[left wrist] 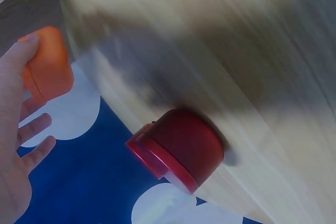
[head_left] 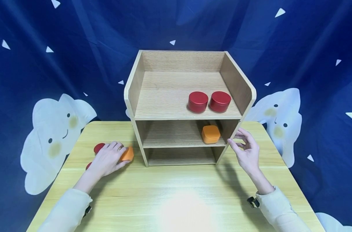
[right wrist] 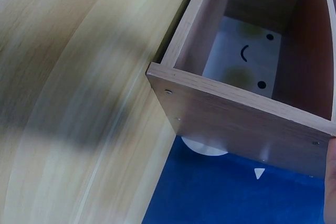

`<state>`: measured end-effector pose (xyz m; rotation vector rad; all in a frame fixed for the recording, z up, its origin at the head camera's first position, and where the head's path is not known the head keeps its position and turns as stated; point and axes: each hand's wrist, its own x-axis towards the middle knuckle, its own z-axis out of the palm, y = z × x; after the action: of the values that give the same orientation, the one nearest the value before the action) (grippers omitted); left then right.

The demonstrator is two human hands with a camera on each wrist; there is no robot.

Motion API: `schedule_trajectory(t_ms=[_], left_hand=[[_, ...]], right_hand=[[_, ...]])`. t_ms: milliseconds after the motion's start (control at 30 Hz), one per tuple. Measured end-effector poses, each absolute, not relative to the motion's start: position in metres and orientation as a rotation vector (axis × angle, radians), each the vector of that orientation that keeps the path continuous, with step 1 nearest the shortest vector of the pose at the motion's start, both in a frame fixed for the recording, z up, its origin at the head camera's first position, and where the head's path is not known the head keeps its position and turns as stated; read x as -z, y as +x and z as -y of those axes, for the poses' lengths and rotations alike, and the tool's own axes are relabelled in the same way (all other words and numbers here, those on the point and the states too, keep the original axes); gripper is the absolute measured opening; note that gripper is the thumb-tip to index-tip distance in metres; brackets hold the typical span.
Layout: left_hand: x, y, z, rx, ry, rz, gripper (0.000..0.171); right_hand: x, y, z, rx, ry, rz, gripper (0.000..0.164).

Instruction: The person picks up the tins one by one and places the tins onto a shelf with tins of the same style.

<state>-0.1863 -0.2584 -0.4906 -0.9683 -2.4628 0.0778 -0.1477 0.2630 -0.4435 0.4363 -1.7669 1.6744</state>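
Observation:
My left hand (head_left: 107,159) holds an orange square container (head_left: 127,154) with rounded corners between thumb and fingers, left of the wooden shelf (head_left: 185,117). The left wrist view also shows this orange container (left wrist: 51,64) in the grip. Two red round containers (head_left: 99,147) stand beside that hand, partly hidden by it. My right hand (head_left: 247,151) is at the shelf's right side panel. Its thumb touches the front edge, and the other fingers lie along the outer face. In the right wrist view only a bit of that hand shows beside the panel (right wrist: 241,116).
Two red round containers (head_left: 197,102) stand on the right of the top level. Another orange container (head_left: 211,134) sits on the right of the middle level. The shelf stands on a light wooden table (head_left: 152,199) before a blue curtain (head_left: 176,25) with clouds.

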Motion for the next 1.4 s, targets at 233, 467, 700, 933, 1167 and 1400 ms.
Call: schedule_trajectory(t_ms=[233, 467, 700, 933, 1167, 1400], left_hand=[[0.486, -0.173, 0.258, -0.097, -0.991, 2.427, 0.056], [0.481, -0.162, 0.254, -0.095, -1.008, 2.399, 0.057], [0.48, -0.154, 0.248, -0.068, -1.017, 2.404, 0.055], [0.479, -0.144, 0.244, -0.063, -1.023, 2.402, 0.056], [0.484, -0.136, 0.245, -0.046, -1.023, 2.397, 0.053], [0.485, -0.129, 0.239, 0.011, -1.059, 2.366, 0.049]], right_hand=[[0.444, -0.148, -0.262, -1.675, 0.444, 1.76, 0.056], [0.444, -0.148, -0.262, -1.674, 0.443, 1.749, 0.057], [0.443, -0.148, -0.262, -1.678, 0.437, 1.76, 0.055], [0.443, -0.148, -0.263, -1.659, 0.414, 1.782, 0.055], [0.443, -0.148, -0.263, -1.676, 0.428, 1.763, 0.055], [0.443, -0.149, -0.263, -1.642, 0.417, 1.785, 0.054]])
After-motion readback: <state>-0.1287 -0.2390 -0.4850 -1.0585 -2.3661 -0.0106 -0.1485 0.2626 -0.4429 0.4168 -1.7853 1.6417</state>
